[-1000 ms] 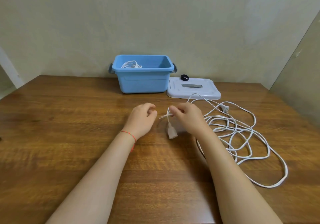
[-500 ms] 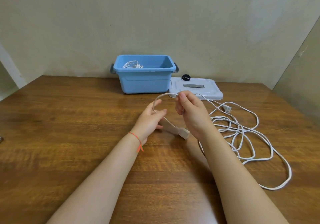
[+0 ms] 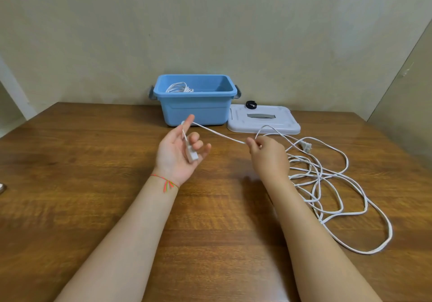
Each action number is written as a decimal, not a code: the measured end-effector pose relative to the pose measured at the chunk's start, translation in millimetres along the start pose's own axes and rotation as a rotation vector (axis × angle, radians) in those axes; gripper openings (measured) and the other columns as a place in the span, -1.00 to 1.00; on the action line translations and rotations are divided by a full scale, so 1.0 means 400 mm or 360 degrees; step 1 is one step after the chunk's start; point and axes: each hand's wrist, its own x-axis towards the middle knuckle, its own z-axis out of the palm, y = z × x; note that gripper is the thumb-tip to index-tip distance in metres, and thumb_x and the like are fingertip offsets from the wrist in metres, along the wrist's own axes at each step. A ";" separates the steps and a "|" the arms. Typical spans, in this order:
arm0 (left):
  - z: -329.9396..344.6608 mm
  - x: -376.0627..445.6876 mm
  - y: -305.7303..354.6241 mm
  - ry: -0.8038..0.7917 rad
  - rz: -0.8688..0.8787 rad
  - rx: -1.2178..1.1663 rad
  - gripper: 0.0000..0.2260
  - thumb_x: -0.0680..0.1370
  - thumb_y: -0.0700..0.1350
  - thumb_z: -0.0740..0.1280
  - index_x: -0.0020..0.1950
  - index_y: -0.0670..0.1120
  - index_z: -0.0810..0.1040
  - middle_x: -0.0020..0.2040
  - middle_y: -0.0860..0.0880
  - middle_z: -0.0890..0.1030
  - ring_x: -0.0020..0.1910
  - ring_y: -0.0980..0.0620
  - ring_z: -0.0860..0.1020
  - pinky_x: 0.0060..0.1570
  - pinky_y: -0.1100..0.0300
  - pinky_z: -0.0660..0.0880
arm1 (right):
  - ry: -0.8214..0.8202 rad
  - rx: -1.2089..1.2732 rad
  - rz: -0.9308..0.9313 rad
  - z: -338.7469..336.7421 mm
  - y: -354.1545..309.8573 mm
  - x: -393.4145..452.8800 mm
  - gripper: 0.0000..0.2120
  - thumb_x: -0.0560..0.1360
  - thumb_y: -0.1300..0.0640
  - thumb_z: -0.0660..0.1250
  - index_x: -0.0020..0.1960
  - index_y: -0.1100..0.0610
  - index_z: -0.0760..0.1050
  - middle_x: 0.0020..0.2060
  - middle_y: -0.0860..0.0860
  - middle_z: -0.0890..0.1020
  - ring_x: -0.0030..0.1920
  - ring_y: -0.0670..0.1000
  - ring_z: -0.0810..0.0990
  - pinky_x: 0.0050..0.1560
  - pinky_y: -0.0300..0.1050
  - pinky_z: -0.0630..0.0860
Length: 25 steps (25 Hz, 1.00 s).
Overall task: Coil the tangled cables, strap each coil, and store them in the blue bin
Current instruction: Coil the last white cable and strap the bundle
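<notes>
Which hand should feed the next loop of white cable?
Right hand: it pinches the white cable beside the loose tangle. The left hand, palm up, holds the connector end as anchor.

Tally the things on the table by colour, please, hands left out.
White: 3, the loose cable, the coiled cable in the bin, the lid
Blue: 1, the bin
Black: 1, the strap on the lid
Total: 5

Lid (image 3: 263, 120) right of bin (image 3: 195, 107) — touching.
</notes>
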 end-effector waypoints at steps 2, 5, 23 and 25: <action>0.011 -0.003 -0.013 -0.0073 0.0088 0.0358 -0.72 0.69 0.07 0.15 0.38 0.22 0.48 -0.36 -0.01 0.40 -0.48 0.08 0.34 -0.40 0.21 0.38 | -0.0129 -0.0169 -0.0142 0.001 -0.014 -0.015 -0.71 0.66 -0.07 0.12 -0.04 0.06 0.51 -0.14 0.04 0.61 -0.05 0.16 0.56 -0.18 -0.07 0.36; 0.031 -0.010 -0.057 -0.0168 0.0415 0.1111 -0.74 0.70 0.00 0.13 0.25 0.00 0.57 -0.34 -0.03 0.44 -0.44 0.08 0.41 -0.42 0.19 0.29 | -0.0406 -0.0293 -0.0448 0.016 -0.052 -0.054 -0.82 0.64 0.05 0.11 0.12 0.15 0.35 -0.06 0.10 0.57 -0.01 0.19 0.57 -0.16 -0.02 0.38; -0.013 -0.003 -0.003 -0.0356 -0.0324 0.1770 -0.56 0.67 0.17 0.12 -0.28 -0.09 0.38 -0.58 0.00 0.20 -0.66 0.06 0.15 -0.54 0.28 0.23 | -0.0806 0.1077 -0.0341 -0.110 0.014 -0.007 -0.87 0.47 0.29 0.47 -0.09 0.19 0.52 -0.34 0.09 0.61 -0.36 0.02 0.55 -0.28 -0.14 0.51; -0.009 -0.013 0.001 -0.0610 -0.0495 0.1386 -0.67 0.68 0.09 0.11 -0.16 -0.09 0.39 -0.58 0.03 0.17 -0.67 0.11 0.14 -0.55 0.28 0.25 | -0.0700 0.1159 -0.0280 -0.109 0.012 -0.009 -0.88 0.46 0.29 0.48 -0.13 0.24 0.54 -0.41 0.10 0.60 -0.47 0.00 0.51 -0.43 -0.17 0.45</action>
